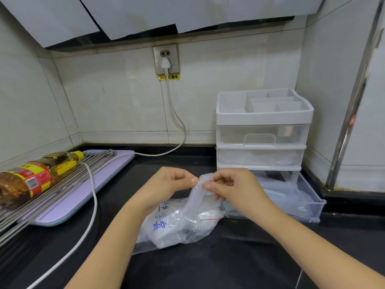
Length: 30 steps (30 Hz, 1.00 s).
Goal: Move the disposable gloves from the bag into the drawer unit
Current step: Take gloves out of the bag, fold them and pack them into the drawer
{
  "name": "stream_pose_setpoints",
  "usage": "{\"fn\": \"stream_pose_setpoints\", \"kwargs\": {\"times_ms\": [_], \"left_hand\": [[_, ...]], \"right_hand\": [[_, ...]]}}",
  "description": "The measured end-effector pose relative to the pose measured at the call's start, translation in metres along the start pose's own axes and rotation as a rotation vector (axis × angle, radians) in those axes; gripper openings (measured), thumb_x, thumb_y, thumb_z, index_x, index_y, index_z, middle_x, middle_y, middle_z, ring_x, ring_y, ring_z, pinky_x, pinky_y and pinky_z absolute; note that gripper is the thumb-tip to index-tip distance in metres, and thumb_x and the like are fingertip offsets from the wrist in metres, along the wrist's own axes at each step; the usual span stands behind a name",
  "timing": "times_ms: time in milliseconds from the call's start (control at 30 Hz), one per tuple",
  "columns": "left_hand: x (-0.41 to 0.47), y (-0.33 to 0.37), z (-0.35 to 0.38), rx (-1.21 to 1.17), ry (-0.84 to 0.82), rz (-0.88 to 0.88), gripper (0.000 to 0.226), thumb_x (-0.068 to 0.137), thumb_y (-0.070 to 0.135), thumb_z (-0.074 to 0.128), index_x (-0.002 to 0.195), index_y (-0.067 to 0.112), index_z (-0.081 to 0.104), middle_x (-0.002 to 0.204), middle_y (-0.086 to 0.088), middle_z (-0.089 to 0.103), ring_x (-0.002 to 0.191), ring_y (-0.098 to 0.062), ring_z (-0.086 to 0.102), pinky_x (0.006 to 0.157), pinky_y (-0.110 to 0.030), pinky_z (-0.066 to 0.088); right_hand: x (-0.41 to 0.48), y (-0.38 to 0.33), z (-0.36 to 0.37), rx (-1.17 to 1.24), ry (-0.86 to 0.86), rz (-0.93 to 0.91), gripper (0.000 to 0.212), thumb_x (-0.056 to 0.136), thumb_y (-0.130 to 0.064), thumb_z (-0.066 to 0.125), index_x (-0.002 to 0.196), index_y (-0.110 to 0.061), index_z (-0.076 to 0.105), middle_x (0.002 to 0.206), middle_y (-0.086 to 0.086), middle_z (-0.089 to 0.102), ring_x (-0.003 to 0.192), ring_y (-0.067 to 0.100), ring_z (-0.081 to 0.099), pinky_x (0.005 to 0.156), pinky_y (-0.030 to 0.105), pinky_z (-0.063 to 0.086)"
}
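A clear plastic bag point(173, 226) with blue handwriting and a red zip line lies on the black counter, holding a wad of translucent gloves. A single translucent disposable glove point(200, 195) rises out of the bag. My left hand point(168, 182) and my right hand point(233, 186) both pinch its top edge just above the bag. To the right stands the white drawer unit point(262, 142) with clear drawers. Its bottom drawer point(291, 201) is pulled out and holds some clear plastic. The middle drawer is shut with plastic inside.
A purple board point(83, 190) with a metal rack and an oil bottle point(31, 178) lying on its side sits at left. A white power cord point(91, 205) runs from the wall socket across the counter. Tiled walls close in the back and right.
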<state>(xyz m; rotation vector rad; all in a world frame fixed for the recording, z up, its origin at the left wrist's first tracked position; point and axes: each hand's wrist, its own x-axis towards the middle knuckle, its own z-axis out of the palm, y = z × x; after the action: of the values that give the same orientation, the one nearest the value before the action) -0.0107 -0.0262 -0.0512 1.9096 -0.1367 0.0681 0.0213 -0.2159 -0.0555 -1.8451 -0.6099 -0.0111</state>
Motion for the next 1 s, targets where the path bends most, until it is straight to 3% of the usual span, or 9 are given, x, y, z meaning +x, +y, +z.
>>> {"fn": "stream_pose_setpoints", "kwargs": {"times_ms": [100,300,467,600,700,800,833,900,1000], "left_hand": [[0.001,-0.002,-0.001,0.005,0.008,0.0,0.012,0.086,0.021,0.066,0.08,0.014,0.074,0.093,-0.007,0.073,0.096,-0.018,0.066,0.106,-0.04,0.042],[0.006,-0.006,-0.011,-0.099,0.098,-0.015,0.016,0.091,0.016,0.06,0.079,0.013,0.071,0.09,-0.006,0.073,0.091,-0.018,0.067,0.097,-0.032,0.047],[0.009,-0.006,-0.016,-0.275,0.356,-0.013,0.021,0.096,0.017,0.054,0.091,0.006,0.07,0.096,-0.011,0.073,0.093,-0.023,0.067,0.092,-0.033,0.052],[0.008,0.0,-0.018,-0.408,0.519,0.116,0.02,0.098,0.016,0.051,0.095,0.003,0.066,0.091,-0.009,0.072,0.088,-0.019,0.067,0.087,-0.028,0.054],[0.005,0.005,-0.014,-0.364,0.452,0.172,0.019,0.097,0.015,0.052,0.091,0.005,0.067,0.085,-0.005,0.071,0.081,-0.015,0.067,0.08,-0.024,0.055],[0.002,0.01,-0.003,-0.234,0.348,0.206,0.019,0.094,0.013,0.055,0.081,0.009,0.067,0.078,-0.001,0.069,0.075,-0.012,0.064,0.076,-0.022,0.052],[0.002,0.011,0.001,-0.191,0.329,0.223,0.018,0.094,0.013,0.056,0.08,0.01,0.067,0.077,0.0,0.069,0.075,-0.011,0.063,0.076,-0.022,0.052],[0.0,0.014,0.009,-0.125,0.294,0.26,0.016,0.092,0.01,0.059,0.079,0.009,0.068,0.074,0.002,0.067,0.073,-0.008,0.061,0.076,-0.02,0.052],[-0.005,0.019,0.017,-0.036,0.178,0.272,0.01,0.087,0.009,0.064,0.08,0.008,0.069,0.074,0.003,0.067,0.073,-0.007,0.059,0.072,-0.019,0.048]], "right_hand": [[0.0,0.001,-0.001,0.02,-0.018,-0.019,0.007,0.081,-0.012,0.073,0.075,-0.014,0.072,0.065,0.007,0.067,0.053,0.006,0.059,0.056,0.017,0.05],[0.003,0.005,-0.002,-0.062,-0.061,0.058,0.009,0.085,-0.008,0.068,0.076,-0.008,0.069,0.059,-0.002,0.065,0.049,0.003,0.058,0.055,0.018,0.051],[-0.007,0.003,-0.004,-0.505,-0.358,0.125,0.023,0.083,-0.013,0.061,0.061,-0.019,0.058,0.057,-0.004,0.063,0.048,0.005,0.056,0.049,0.011,0.041],[-0.015,-0.003,-0.003,-0.66,-0.533,0.172,0.011,0.078,-0.012,0.06,0.069,-0.011,0.064,0.067,0.001,0.065,0.053,0.011,0.057,0.055,0.018,0.046],[-0.013,-0.013,-0.007,-0.707,-0.44,0.154,0.022,0.074,-0.028,0.074,0.065,-0.013,0.059,0.061,-0.003,0.056,0.054,0.011,0.051,0.054,0.022,0.04],[-0.005,-0.029,-0.02,-0.477,-0.047,0.071,0.046,0.067,-0.053,0.078,0.058,-0.015,0.053,0.047,-0.01,0.048,0.045,0.003,0.04,0.049,0.018,0.033],[-0.003,-0.034,-0.025,-0.322,-0.024,0.115,0.049,0.068,-0.059,0.072,0.06,-0.013,0.058,0.047,-0.01,0.051,0.043,0.002,0.041,0.049,0.016,0.034],[-0.002,-0.042,-0.03,-0.025,-0.204,0.307,0.068,0.067,-0.071,0.055,0.082,-0.007,0.07,0.063,-0.001,0.067,0.051,0.008,0.056,0.054,0.019,0.045],[0.0,-0.033,-0.023,0.264,-0.422,0.543,0.088,0.064,-0.075,0.046,0.108,0.0,0.064,0.093,0.017,0.073,0.082,0.022,0.072,0.068,0.027,0.058]]}}
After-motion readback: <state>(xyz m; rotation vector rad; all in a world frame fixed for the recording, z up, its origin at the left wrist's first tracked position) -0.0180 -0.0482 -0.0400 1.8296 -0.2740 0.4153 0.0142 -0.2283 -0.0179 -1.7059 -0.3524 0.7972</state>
